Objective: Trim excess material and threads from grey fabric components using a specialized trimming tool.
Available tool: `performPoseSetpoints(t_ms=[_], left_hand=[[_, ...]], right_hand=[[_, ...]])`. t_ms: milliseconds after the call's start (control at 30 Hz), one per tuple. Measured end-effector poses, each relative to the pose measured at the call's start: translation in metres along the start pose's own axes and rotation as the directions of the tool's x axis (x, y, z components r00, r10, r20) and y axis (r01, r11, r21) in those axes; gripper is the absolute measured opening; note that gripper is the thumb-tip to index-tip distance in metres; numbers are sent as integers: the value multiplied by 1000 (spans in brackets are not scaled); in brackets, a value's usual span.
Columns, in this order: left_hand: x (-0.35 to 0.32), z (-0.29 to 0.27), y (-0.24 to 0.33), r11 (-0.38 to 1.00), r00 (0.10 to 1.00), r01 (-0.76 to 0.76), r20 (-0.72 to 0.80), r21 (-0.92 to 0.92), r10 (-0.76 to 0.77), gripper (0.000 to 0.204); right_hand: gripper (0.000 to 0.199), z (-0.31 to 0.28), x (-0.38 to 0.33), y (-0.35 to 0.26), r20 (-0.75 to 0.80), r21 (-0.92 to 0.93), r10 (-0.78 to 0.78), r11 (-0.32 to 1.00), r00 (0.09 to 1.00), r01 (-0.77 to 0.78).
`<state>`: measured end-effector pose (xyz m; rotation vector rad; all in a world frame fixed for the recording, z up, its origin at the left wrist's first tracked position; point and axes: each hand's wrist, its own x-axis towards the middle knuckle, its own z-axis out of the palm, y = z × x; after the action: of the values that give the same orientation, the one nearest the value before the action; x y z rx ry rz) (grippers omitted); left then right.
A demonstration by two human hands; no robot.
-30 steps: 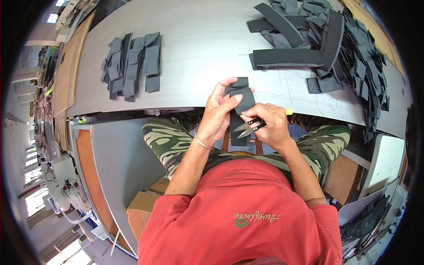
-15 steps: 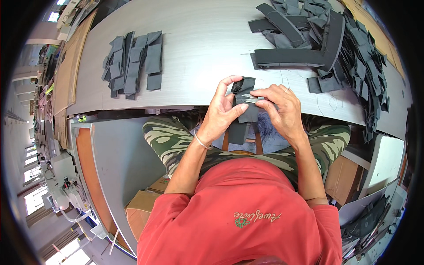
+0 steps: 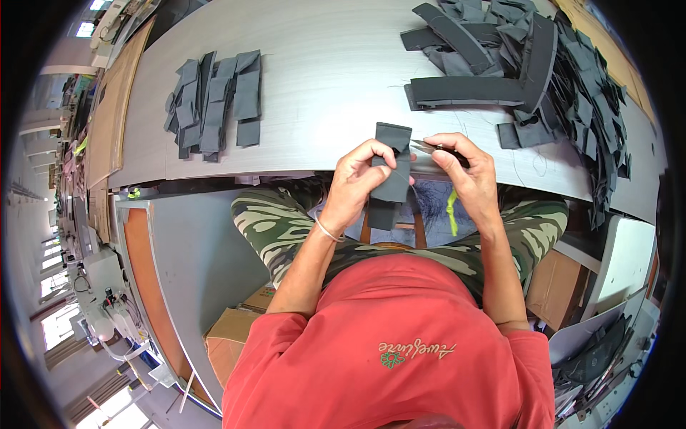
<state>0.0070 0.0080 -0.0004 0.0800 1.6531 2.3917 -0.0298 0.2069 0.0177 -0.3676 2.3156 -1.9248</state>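
A folded dark grey fabric strip (image 3: 391, 184) hangs over the table's front edge, above my lap. My left hand (image 3: 363, 170) pinches it at its left side, with thumb and fingers closed on the cloth. In my right hand (image 3: 463, 166) is a pair of thread snips (image 3: 433, 148), its pointed blades aimed left at the strip's upper right edge. Whether the blades touch the cloth, I cannot tell. A yellow-green ribbon (image 3: 451, 213) dangles below the right hand.
On the pale table (image 3: 314, 93), a small pile of grey strips (image 3: 214, 104) lies at left. A bigger heap of dark strips (image 3: 529, 64) covers the right, with loose threads near it. Below the table stand a grey cabinet side (image 3: 200, 243) and cardboard boxes (image 3: 232, 339).
The left hand has shifted its grip lower on the strip, which now lies flatter. My right hand has drawn the snips slightly right and up, and the yellow-green ribbon has come into view.
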Motion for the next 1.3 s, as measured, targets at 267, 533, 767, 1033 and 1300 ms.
performPoseSetpoints(t_ms=[267, 533, 767, 1033, 1300], left_hand=[[1, 9, 13, 999, 995, 35, -99, 25, -32, 48], [1, 9, 12, 999, 993, 28, -114, 37, -24, 55], [1, 11, 12, 999, 994, 31, -104, 10, -30, 57], [1, 11, 11, 1000, 995, 21, -92, -19, -22, 61], [-5, 19, 11, 999, 999, -31, 27, 21, 31, 63]], right_hand=[[16, -2, -7, -4, 11, -217, -58, 974, 998, 59], [12, 0, -9, -11, 26, -384, -138, 913, 990, 137], [12, 4, -8, -7, 12, -373, -178, 912, 984, 169], [12, 4, -9, 0, -3, -311, -127, 943, 992, 120], [13, 8, 3, -5, -49, 109, 151, 983, 987, -145]])
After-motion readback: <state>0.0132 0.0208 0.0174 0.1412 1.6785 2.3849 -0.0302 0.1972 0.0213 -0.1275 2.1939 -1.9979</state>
